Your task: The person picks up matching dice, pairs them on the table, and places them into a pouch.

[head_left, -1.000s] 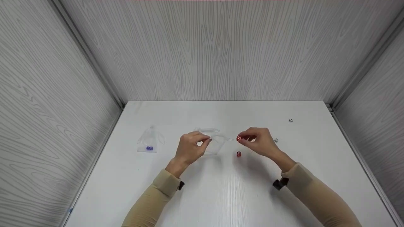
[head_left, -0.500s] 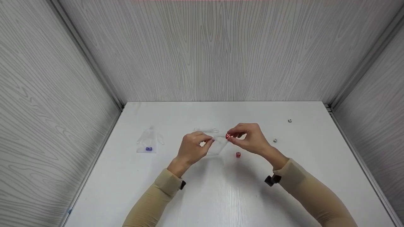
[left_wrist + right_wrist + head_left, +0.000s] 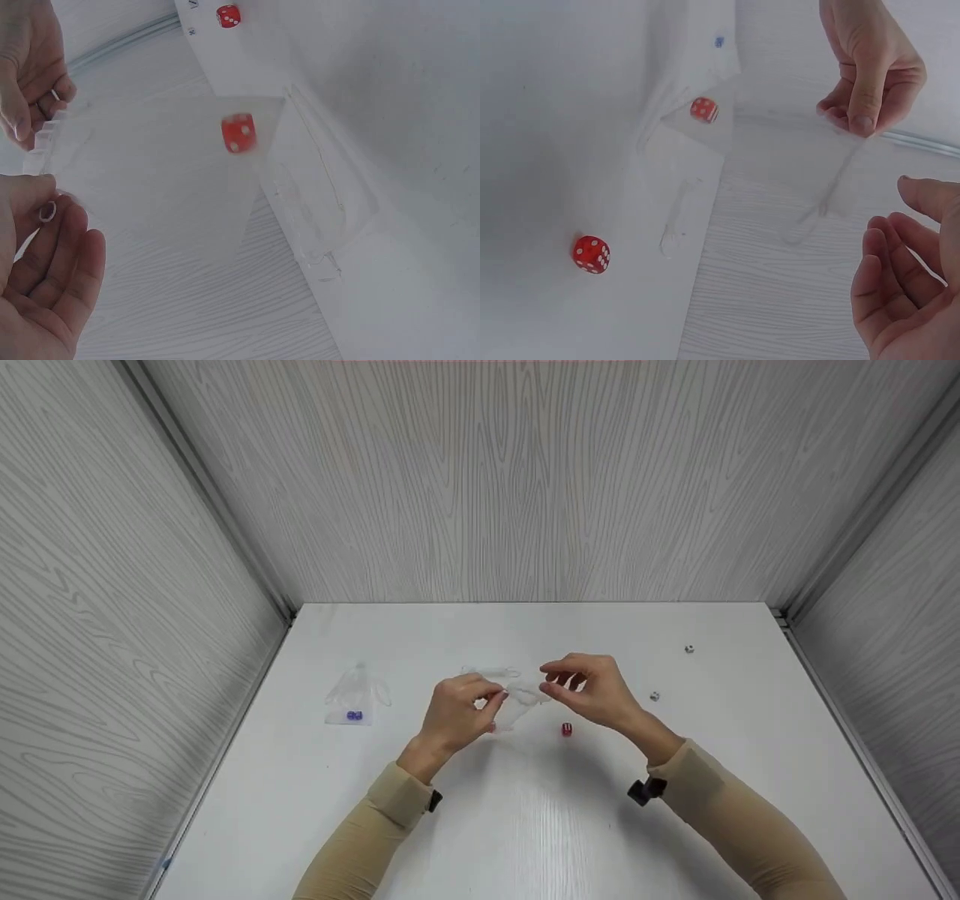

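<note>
My left hand (image 3: 459, 712) pinches the top edge of a sheer drawstring bag (image 3: 519, 706), which hangs below the fingertips. A red die (image 3: 238, 133) with white dots lies in the bag's lower corner, clear in both wrist views. My right hand (image 3: 589, 687) is beside the bag's mouth, thumb and fingers apart, holding nothing. In the right wrist view its fingers (image 3: 907, 262) are relaxed and apart from the bag (image 3: 795, 157). A second red die (image 3: 567, 729) rests on the table, below and left of the right hand.
Another sheer bag (image 3: 358, 690) lies at the left with purple dice (image 3: 355, 715) in it. Behind the hands lies a further flat clear bag (image 3: 491, 670). Two silvery dice (image 3: 689, 649) sit at the right. Tall panels (image 3: 525, 480) stand behind the white table (image 3: 495, 840) and along its sides.
My right hand has moved left to the bag and let go of the red die, which is now inside the bag. My left hand has shifted slightly right and keeps its pinch.
</note>
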A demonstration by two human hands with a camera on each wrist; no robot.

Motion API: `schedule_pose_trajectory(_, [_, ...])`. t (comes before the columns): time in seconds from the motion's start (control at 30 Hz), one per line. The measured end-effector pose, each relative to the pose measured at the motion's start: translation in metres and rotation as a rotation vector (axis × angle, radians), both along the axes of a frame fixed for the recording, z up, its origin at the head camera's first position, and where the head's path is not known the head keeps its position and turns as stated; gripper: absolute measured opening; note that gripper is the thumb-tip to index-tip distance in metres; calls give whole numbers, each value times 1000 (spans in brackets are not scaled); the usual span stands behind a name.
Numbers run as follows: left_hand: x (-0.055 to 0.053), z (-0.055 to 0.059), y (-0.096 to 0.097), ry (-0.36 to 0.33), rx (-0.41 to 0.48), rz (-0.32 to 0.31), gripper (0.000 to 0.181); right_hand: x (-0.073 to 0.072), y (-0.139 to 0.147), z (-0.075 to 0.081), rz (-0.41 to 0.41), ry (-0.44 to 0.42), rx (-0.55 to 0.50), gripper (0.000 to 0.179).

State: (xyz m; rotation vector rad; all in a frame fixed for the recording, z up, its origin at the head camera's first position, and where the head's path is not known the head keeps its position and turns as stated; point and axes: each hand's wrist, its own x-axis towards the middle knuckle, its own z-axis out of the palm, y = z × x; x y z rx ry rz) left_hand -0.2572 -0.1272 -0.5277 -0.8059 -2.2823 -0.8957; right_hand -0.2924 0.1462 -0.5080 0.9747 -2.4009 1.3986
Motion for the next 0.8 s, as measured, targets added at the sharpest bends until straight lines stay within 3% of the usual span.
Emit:
schedule_pose_trajectory(0.27, [1,-1,-2,17,17,-3,6,-1,18,-16,-81,-124,-19,24])
schedule_pose_trajectory(0.53, [1,-1,-1,19,26,3,6,-4,34,-48,-168,-227,42,29])
schedule_pose_trajectory(0.8, [3,1,-3,15,17,12,5,0,44,-82,-146,-375,133,49])
